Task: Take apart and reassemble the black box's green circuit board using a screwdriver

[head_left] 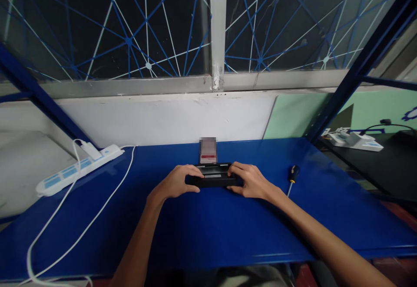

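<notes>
Gripping the flat black device [213,176] at mid counter [208,235]: left hand [177,183] clasping its left end, right hand [249,182] its right. Keeping pressure even, device level, clear of the screwdriver [292,176] at right.

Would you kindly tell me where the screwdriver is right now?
In the head view, the screwdriver lies on the blue table, just right of the right hand.

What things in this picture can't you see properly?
Head view only:
- Black device: both ends covered by the left hand and right hand.
- Card behind it: its face is blurred.
- Screwdriver: tip too small to tell.
- White cable: cut off by the bottom edge.
</notes>
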`<state>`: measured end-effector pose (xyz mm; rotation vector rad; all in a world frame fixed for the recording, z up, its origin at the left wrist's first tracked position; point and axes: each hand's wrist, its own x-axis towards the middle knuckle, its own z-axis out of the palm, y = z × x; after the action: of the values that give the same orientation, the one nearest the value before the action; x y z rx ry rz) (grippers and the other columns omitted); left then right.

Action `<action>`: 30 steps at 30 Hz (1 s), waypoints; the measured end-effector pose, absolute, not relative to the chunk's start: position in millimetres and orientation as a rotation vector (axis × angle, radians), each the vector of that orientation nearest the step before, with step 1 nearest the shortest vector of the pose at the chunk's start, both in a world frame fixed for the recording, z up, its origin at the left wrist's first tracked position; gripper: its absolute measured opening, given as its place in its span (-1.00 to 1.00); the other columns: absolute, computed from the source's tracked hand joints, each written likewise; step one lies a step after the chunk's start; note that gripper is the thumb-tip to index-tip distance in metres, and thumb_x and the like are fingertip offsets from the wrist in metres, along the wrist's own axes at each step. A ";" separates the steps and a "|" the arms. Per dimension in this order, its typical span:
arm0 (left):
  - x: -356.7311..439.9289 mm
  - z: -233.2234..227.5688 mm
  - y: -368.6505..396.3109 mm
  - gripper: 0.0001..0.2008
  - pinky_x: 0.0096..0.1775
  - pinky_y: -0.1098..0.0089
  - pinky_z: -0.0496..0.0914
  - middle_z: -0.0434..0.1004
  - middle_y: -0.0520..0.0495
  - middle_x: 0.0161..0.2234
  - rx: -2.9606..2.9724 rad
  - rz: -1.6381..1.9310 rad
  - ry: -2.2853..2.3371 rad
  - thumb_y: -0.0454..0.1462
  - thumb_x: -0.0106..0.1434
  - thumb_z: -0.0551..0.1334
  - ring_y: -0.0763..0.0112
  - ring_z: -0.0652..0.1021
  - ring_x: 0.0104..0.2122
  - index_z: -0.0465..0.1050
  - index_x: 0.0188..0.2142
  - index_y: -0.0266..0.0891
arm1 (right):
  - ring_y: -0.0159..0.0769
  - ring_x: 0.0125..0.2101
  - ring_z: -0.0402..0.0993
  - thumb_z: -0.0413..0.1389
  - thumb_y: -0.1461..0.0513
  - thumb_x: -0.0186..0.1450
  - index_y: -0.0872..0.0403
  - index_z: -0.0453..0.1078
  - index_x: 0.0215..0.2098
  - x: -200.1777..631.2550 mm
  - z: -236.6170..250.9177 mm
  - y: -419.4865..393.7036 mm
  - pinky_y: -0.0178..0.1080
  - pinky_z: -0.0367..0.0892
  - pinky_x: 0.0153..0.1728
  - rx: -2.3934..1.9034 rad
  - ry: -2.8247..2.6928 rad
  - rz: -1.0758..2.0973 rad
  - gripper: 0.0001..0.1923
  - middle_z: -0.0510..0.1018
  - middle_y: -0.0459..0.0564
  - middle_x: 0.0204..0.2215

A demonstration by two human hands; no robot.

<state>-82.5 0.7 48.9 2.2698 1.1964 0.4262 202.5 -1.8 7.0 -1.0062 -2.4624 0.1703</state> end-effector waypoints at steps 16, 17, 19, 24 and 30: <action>-71.6 35.1 -0.6 -0.34 0.01 0.20 0.28 0.34 -0.04 0.00 2.427 0.142 1.345 -0.31 -0.01 0.43 0.14 0.37 0.00 0.37 0.11 -0.05 | 0.05 0.20 0.13 0.30 0.11 0.09 0.08 0.30 -0.12 206.5 -4.2 9.3 0.04 0.24 0.10 -0.889 -2.521 0.335 -0.54 0.32 0.20 0.07; -71.6 35.8 -1.0 -0.34 0.01 0.21 0.27 0.33 -0.04 0.00 2.430 0.136 1.337 -0.32 0.00 0.42 0.15 0.37 -0.01 0.37 0.12 -0.03 | 0.05 0.20 0.13 0.30 0.10 0.09 0.08 0.30 -0.11 206.6 -3.9 8.8 0.03 0.24 0.10 -0.895 -2.518 0.348 -0.53 0.30 0.21 0.08; -72.1 36.6 -1.7 -0.34 0.01 0.22 0.27 0.31 -0.03 0.00 2.434 0.128 1.321 -0.34 0.02 0.40 0.17 0.37 -0.01 0.35 0.13 -0.02 | 0.05 0.19 0.16 0.29 0.07 0.10 0.09 0.30 -0.10 206.8 -3.1 7.9 0.02 0.25 0.10 -0.920 -2.505 0.362 -0.52 0.24 0.24 0.14; -73.8 35.2 -2.4 -0.36 0.02 0.20 0.27 0.31 -0.04 0.01 2.462 0.114 1.307 -0.40 0.02 0.34 0.17 0.36 0.00 0.36 0.12 -0.02 | 0.05 0.12 0.27 0.28 0.03 0.10 0.10 0.30 -0.08 207.9 -4.1 8.7 0.03 0.29 0.05 -0.984 -2.512 0.354 -0.48 0.22 0.27 0.17; -77.8 34.7 0.9 -0.36 0.00 0.15 0.29 0.33 -0.04 0.04 2.499 0.133 1.359 -0.28 0.01 0.37 0.11 0.37 0.01 0.35 0.12 0.02 | 0.08 0.11 0.29 0.28 0.00 0.10 0.11 0.27 -0.04 208.5 -3.7 10.1 0.06 0.29 0.03 -1.039 -2.534 0.350 -0.42 0.22 0.29 0.20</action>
<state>-77.8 0.9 34.7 2.4988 1.3586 0.1326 208.5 10.1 -3.7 -1.0387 -2.5337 0.3502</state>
